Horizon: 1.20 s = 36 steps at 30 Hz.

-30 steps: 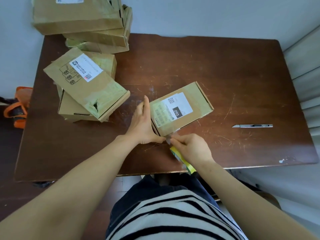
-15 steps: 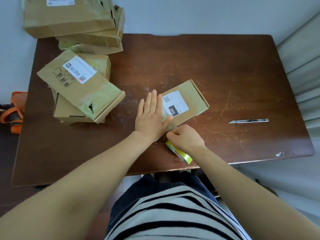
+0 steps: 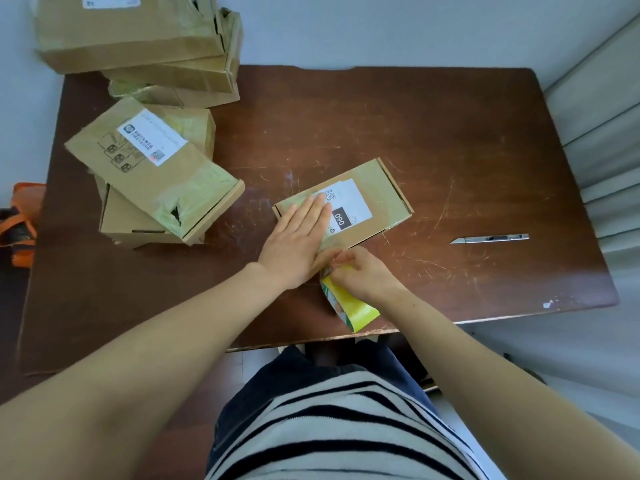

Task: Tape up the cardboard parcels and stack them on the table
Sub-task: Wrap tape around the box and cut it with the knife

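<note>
A small cardboard parcel with a white label lies near the middle of the brown table. My left hand lies flat on the parcel's near left part, fingers straight, pressing down. My right hand sits at the parcel's near corner and grips a yellow-green tape roll, fingers curled round it. The tape strip between roll and parcel is mostly hidden by my fingers.
Two taped parcels are piled at the left of the table, and a taller stack of parcels stands at the back left corner. A utility knife lies to the right. An orange bag sits on the floor at left.
My left hand moved from the parcel's left edge up onto its top and now lies flat there. My right hand stayed at the near corner with the tape roll.
</note>
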Each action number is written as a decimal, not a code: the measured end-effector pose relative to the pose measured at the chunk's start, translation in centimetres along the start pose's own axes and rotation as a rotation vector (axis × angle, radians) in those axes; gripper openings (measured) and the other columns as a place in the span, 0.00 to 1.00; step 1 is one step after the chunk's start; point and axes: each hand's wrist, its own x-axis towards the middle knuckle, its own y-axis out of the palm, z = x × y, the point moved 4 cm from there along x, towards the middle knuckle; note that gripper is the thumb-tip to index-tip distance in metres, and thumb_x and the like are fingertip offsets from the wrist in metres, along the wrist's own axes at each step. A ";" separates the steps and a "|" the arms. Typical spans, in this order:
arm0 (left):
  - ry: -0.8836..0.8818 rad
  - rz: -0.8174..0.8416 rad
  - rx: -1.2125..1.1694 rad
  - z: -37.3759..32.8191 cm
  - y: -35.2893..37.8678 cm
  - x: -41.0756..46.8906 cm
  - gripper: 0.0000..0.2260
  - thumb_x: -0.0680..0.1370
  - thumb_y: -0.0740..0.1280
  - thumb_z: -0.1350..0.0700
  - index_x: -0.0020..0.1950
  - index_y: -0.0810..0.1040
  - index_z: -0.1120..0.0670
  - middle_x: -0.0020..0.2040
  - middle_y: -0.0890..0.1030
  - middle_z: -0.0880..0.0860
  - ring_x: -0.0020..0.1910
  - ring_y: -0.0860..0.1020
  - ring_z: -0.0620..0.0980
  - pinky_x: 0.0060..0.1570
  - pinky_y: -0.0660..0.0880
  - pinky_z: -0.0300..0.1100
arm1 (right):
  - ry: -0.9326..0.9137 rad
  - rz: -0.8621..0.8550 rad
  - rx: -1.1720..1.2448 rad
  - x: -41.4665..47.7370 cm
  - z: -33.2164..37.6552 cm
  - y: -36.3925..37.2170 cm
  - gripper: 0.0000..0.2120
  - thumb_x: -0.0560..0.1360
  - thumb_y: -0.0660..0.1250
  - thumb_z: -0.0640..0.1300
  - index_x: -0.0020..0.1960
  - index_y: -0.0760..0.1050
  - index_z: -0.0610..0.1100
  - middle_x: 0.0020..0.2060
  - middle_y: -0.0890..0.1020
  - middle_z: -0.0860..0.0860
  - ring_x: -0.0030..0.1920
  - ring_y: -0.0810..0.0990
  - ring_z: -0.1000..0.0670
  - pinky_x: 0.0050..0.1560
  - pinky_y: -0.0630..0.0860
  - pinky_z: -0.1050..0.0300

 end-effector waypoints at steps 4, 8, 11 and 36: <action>0.025 0.048 -0.023 0.2 -0.1 0.1 0.38 0.78 0.47 0.34 0.78 0.42 0.58 0.78 0.40 0.55 0.77 0.38 0.50 0.67 0.26 0.41 | 0.016 -0.028 0.121 -0.3 -1.2 -0.2 0.14 0.74 0.63 0.40 0.58 0.69 0.47 0.57 0.74 0.49 0.28 0.79 0.64 0.27 0.70 0.73; -0.028 0.048 -0.201 0.5 -0.6 -0.2 0.34 0.80 0.52 0.40 0.78 0.44 0.56 0.78 0.39 0.56 0.76 0.34 0.52 0.68 0.27 0.44 | 0.033 0.012 0.057 -0.4 -1.6 -0.9 0.22 0.73 0.69 0.45 0.65 0.70 0.48 0.56 0.76 0.49 0.56 0.76 0.51 0.57 0.75 0.55; -0.109 0.016 -0.381 2.0 -1.3 -1.2 0.37 0.72 0.61 0.52 0.78 0.49 0.56 0.78 0.42 0.55 0.76 0.36 0.52 0.71 0.31 0.48 | -0.035 0.059 0.120 -1.4 -1.2 -1.6 0.19 0.74 0.71 0.43 0.63 0.73 0.47 0.51 0.78 0.51 0.51 0.78 0.54 0.49 0.75 0.62; -0.463 -0.291 -0.915 2.5 -3.1 -3.6 0.27 0.66 0.77 0.53 0.63 0.73 0.49 0.51 0.79 0.45 0.51 0.76 0.46 0.48 0.70 0.35 | -0.344 0.005 0.311 -2.8 4.9 -3.2 0.05 0.76 0.67 0.46 0.49 0.72 0.47 0.41 0.81 0.47 0.33 0.82 0.47 0.31 0.77 0.57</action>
